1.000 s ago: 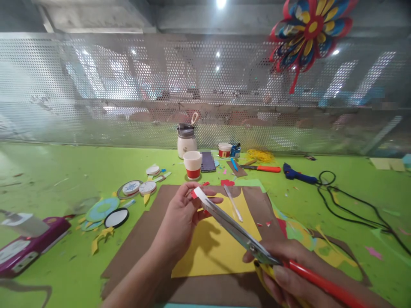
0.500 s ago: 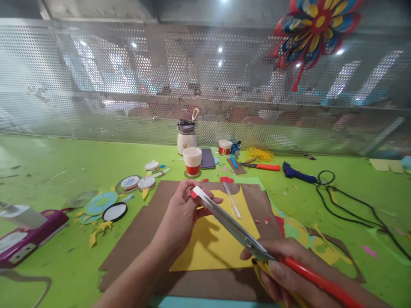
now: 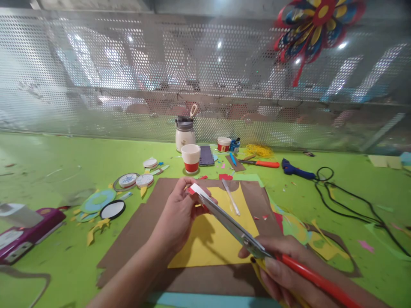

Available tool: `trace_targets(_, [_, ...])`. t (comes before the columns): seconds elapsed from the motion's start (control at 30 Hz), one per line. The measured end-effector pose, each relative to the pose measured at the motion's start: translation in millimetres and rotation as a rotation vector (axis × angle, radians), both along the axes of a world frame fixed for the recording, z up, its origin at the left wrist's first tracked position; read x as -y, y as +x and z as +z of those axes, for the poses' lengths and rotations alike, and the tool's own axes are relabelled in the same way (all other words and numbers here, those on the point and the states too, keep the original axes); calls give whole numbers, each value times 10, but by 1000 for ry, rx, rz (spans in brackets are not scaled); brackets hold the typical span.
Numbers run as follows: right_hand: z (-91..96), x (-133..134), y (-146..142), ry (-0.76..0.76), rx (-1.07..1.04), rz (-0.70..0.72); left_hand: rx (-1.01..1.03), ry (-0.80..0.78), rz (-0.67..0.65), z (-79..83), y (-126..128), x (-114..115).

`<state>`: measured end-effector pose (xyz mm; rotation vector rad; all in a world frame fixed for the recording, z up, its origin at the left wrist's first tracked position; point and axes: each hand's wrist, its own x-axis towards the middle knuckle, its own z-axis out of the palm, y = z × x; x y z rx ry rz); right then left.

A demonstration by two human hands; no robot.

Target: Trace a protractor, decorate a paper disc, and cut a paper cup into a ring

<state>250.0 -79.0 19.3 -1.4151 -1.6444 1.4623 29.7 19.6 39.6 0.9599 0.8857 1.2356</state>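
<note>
In my left hand (image 3: 176, 214) a small white-and-red piece of paper (image 3: 199, 190) is pinched between thumb and fingers. My right hand (image 3: 282, 265) grips a pair of scissors (image 3: 229, 222) with one red handle and one yellow handle showing. The long blades point up and to the left, and their tips reach the paper piece. Below both hands lies a yellow sheet (image 3: 205, 252) on brown card (image 3: 125, 244). A white pen (image 3: 230, 196) rests across the yellow sheet, beyond the blades.
A paper cup (image 3: 190, 154), a bottle (image 3: 185, 137) and a phone (image 3: 206, 156) stand or lie behind the card. Paper cutouts (image 3: 99, 201) and a purple power strip (image 3: 35, 231) are on the left. A blue glue gun (image 3: 297, 170) with a black cord lies on the right.
The whole view has shifted slightly. Both hands keep nearly the same pose, with the scissor tips still at the white-and-red paper.
</note>
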Motion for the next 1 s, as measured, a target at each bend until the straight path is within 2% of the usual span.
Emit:
trace_targets(0.27, [25, -17, -44, -4, 3, -3, -2, 25, 17, -32, 9, 0])
trace_targets(0.5, [-47, 10, -47, 80, -71, 4, -5, 17, 38, -57, 16, -4])
trace_targets(0.9, [-75, -25, -14, -77, -20, 11, -42, 27, 33, -35, 35, 7])
trace_targets(1.0, [-55, -11, -51, -46, -45, 12, -34, 24, 45, -29, 42, 11])
